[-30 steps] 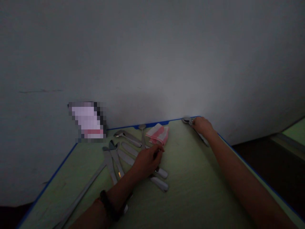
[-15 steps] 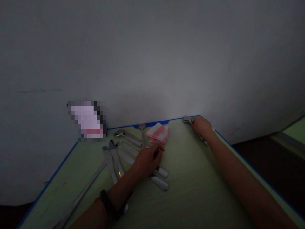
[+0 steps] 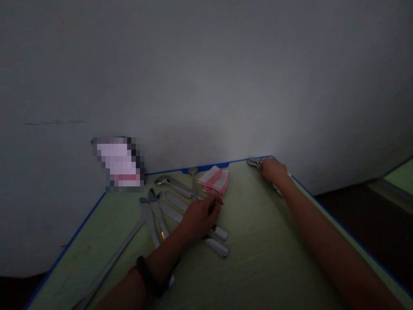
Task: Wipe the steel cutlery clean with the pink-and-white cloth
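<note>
My left hand [image 3: 199, 216] rests with curled fingers on a row of metal cutlery [image 3: 174, 202] laid out on a pale green table [image 3: 258, 254]; I cannot make out what its fingertips pinch. Just beyond it lies a folded pink and white cloth [image 3: 214, 181]. My right hand [image 3: 273, 170] reaches to the far right corner of the table and lies over a few pieces of cutlery [image 3: 254, 162] there, fingers bent down on them. A dark band circles my left wrist.
A blue rim [image 3: 206, 167] edges the table, which butts against a grey wall. A long metal utensil [image 3: 109, 262] lies at the left front. A blurred-out box [image 3: 118, 164] stands by the wall at the left. Dark floor shows beyond the right edge.
Almost nothing has moved. My right hand has shifted very slightly on the cutlery at the far corner; my left hand stays on the cutlery row.
</note>
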The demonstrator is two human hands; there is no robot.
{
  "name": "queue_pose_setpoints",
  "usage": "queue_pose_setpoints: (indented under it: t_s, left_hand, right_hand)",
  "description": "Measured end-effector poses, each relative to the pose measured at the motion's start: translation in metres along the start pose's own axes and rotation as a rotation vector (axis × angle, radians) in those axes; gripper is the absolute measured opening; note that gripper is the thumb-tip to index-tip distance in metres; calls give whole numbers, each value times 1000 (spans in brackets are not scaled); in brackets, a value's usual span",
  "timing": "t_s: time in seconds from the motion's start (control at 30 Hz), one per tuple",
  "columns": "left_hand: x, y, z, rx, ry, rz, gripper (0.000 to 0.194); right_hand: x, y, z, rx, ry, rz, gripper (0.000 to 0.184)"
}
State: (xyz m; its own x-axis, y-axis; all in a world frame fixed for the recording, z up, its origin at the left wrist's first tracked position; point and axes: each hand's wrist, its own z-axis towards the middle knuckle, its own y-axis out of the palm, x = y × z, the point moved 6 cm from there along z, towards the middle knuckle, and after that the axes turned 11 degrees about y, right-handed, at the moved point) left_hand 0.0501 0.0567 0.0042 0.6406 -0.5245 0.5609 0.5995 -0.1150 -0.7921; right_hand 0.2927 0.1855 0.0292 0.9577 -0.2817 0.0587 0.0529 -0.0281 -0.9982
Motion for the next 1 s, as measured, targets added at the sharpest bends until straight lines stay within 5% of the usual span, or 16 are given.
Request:
queue_pose_setpoints:
  t_s: [0.63, 1.0]
  left_hand:
    - [0, 1, -1, -11, -6, 5, 21]
    - [0, 0, -1, -4, -11, -4, 20]
  right_hand:
    - [10, -11, 1, -13, 36, 60, 37]
    - [17, -23, 2, 97, -2, 133, 36]
